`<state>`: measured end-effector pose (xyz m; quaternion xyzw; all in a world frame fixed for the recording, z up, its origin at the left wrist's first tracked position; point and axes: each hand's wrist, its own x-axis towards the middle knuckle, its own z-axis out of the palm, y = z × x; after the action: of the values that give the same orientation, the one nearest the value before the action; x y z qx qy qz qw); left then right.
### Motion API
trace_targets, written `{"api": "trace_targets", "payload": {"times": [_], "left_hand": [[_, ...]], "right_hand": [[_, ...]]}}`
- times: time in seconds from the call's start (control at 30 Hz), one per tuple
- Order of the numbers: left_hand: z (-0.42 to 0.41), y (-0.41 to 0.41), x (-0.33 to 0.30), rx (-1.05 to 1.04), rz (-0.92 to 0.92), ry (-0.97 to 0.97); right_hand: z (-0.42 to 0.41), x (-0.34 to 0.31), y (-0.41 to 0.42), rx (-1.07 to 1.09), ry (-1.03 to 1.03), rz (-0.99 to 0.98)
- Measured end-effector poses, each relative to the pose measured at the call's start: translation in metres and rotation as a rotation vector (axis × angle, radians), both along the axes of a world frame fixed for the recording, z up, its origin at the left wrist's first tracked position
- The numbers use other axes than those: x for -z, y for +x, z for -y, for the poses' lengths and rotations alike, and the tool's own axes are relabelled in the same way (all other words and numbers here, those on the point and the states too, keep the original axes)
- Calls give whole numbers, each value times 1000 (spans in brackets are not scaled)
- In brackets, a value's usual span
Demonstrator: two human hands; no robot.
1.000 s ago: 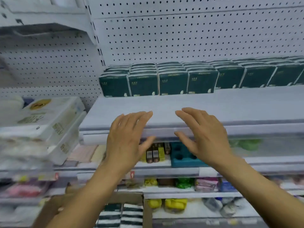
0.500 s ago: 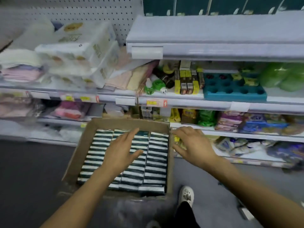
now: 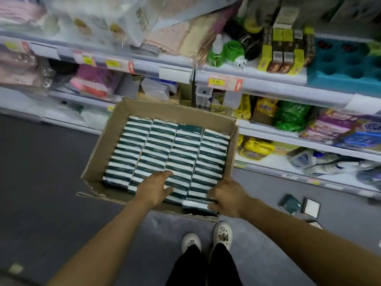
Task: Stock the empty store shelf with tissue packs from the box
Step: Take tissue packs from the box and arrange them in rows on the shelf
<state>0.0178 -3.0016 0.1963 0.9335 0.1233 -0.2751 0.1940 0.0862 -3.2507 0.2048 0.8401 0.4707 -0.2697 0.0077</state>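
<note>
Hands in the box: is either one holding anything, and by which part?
Right hand grips a tissue pack by its right end. Left hand lies flat on the packs, holding nothing.

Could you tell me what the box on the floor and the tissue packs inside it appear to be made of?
The box looks like matte brown corrugated cardboard, with a torn, ragged near edge. The tissue packs seem wrapped in thin dark green and white plastic film with a faint sheen, though motion blur leaves that open.

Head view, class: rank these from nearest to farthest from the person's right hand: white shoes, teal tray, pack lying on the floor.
From the right hand:
1. White shoes, just below it.
2. Pack on the floor, to its right.
3. Teal tray, on an upper shelf, far right.
</note>
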Motion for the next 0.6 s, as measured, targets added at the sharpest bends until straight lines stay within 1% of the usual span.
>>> {"api": "trace_targets", "payload": {"times": [0.13, 0.23, 0.33, 0.4, 0.5, 0.6], "left_hand": [[-10, 5, 28, 33, -75, 7], [-12, 8, 48, 135, -131, 52], [-7, 11, 64, 229, -164, 93], [-3, 14, 71, 286, -144, 134], [4, 17, 80, 311, -102, 174], [7, 21, 85, 346, -109, 234]], "right_hand": [[-12, 22, -2, -84, -86, 54], [-19, 35, -6, -116, -135, 51], [-22, 41, -5, -53, -139, 56], [-24, 42, 1, 21, -134, 64], [-28, 40, 18, 123, -127, 66], [-32, 38, 36, 198, -144, 88]]}}
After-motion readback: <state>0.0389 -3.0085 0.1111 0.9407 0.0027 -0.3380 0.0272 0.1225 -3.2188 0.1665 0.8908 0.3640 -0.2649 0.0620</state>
